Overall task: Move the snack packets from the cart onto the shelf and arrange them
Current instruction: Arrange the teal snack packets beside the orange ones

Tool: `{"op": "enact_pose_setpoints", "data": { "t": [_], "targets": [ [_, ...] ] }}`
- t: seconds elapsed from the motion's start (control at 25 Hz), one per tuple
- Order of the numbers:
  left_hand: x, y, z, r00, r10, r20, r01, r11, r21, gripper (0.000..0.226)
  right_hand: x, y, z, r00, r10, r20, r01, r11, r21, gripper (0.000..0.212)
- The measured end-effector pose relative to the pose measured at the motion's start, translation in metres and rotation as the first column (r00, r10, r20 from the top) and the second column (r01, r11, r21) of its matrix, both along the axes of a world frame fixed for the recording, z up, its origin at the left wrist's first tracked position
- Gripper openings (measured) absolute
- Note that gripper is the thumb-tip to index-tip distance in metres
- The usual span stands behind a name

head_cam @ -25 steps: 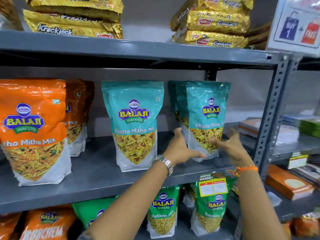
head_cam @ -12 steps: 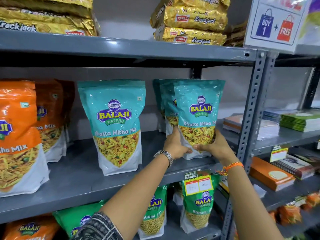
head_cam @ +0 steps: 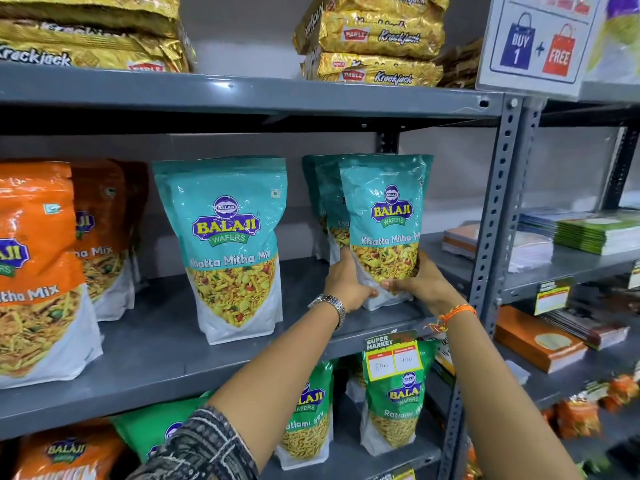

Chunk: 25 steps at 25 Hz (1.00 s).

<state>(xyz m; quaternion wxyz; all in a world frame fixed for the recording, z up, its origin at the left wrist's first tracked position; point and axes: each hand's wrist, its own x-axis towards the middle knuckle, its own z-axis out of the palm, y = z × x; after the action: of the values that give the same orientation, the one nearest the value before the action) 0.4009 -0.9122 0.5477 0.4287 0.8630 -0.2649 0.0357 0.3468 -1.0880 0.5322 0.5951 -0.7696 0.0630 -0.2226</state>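
Note:
A teal Balaji Khatta Mitha Mix packet (head_cam: 386, 216) stands upright at the right end of the grey middle shelf (head_cam: 166, 355), in front of two more teal packets (head_cam: 323, 195). My left hand (head_cam: 346, 282) grips its lower left side and my right hand (head_cam: 420, 284) grips its lower right side. Another teal packet (head_cam: 227, 244) stands alone mid-shelf, apart from my hands. Orange Mitha Mix packets (head_cam: 38, 271) fill the left end. No cart is visible.
Gold Krackjack packs (head_cam: 374, 39) lie on the upper shelf. Green Ratlami Sev packets (head_cam: 394, 403) stand on the lower shelf behind a price tag (head_cam: 393, 358). A grey upright post (head_cam: 493, 209) borders the right side. Notebooks (head_cam: 588, 230) lie on the neighbouring rack.
Both hands closed from either side onto the front teal packet's base and have shifted it slightly forward and rightward. The view has drifted right.

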Motion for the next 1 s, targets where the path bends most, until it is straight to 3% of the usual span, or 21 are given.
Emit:
{"op": "enact_pose_setpoints", "data": {
  "t": [0.68, 1.0],
  "targets": [
    [0.007, 0.003, 0.000, 0.998, -0.062, 0.001, 0.062, 0.997, 0.039, 0.099, 0.002, -0.001, -0.004, 0.999, -0.037, -0.007, 0.038, 0.999, 0.011, 0.132],
    [0.000, 0.006, 0.002, 0.996, -0.083, 0.013, 0.082, 0.993, 0.083, 0.093, -0.002, 0.006, -0.001, 0.996, -0.081, -0.029, 0.082, 0.997, 0.010, 0.113]
  ]
}}
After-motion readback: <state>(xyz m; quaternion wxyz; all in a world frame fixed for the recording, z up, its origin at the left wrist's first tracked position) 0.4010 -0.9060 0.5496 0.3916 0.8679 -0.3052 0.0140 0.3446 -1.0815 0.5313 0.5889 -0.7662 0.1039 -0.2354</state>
